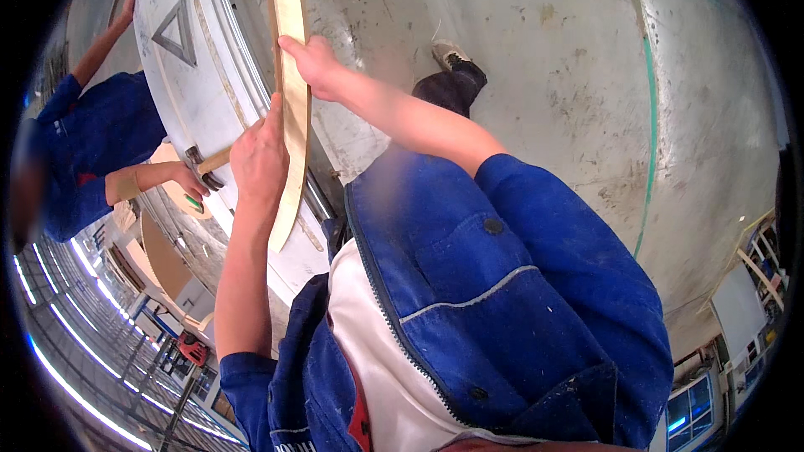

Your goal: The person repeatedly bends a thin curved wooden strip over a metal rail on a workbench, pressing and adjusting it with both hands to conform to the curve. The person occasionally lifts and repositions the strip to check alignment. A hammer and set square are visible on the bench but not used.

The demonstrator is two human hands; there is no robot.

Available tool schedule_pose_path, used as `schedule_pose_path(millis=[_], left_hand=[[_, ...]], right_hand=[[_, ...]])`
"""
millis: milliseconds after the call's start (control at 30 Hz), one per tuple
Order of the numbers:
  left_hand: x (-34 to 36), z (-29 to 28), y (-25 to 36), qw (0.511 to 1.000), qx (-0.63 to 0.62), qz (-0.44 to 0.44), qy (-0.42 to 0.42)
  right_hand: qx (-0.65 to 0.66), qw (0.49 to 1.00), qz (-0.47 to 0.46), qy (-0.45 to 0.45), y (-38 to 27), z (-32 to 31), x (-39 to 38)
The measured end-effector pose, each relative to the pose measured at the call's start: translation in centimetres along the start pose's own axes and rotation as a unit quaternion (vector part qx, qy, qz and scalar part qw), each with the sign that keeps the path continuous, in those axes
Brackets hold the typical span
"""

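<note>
My left hand grips a long, curved pale wooden strip at its left edge. Farther up, my right hand holds the same strip, thumb lying over its face. The strip runs along the edge of a white work surface with metal rails. A hammer with a wooden handle rests on that surface just left of my left hand, and a grey triangular square lies higher up. Both my hands are closed on the wood.
A co-worker in blue leans at the left, one hand near the hammer with a small green object, the other at the surface's far end. Curved wooden pieces and a red tool are lower left. My shoe is on the concrete floor.
</note>
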State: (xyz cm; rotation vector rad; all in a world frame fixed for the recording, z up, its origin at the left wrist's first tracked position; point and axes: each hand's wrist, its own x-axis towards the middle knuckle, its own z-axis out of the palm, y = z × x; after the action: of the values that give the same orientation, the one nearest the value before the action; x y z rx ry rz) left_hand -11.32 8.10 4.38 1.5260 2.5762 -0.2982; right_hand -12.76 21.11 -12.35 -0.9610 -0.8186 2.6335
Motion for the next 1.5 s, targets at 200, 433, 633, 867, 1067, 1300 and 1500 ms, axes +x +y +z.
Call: schedule_pose_path(millis=[200,433,633,867,1067,1300,1500], left_hand=[[-1.7,-0.8,0.3,0.997,0.044,-0.013,-0.065],[-4.1,-0.1,-0.6,0.998,0.034,0.008,-0.052],[-6.5,0.6,-1.3,0.997,0.042,0.010,-0.066],[-9.3,0.9,-2.4,0.994,0.057,0.031,-0.084],[-12.6,1.7,-3.4,0.993,0.058,0.036,-0.092],[-15.8,2.1,-5.1,0.990,0.054,0.043,-0.125],[-18.1,2.0,-5.9,0.990,0.059,0.074,-0.109]], right_hand=[[0.015,1.000,0.014,0.002,-0.3,0.4,-0.2],[0.030,1.000,-0.001,-0.003,-0.8,0.3,-0.2],[0.062,0.997,0.023,-0.026,-1.8,0.6,-1.8],[0.021,1.000,0.015,-0.009,-0.2,-0.5,1.1],[0.071,0.996,0.041,-0.046,-2.1,0.3,-1.8],[0.043,0.996,0.047,-0.057,-2.8,-0.2,-1.7],[0.024,0.994,0.057,-0.085,-3.4,-0.3,-2.2]])
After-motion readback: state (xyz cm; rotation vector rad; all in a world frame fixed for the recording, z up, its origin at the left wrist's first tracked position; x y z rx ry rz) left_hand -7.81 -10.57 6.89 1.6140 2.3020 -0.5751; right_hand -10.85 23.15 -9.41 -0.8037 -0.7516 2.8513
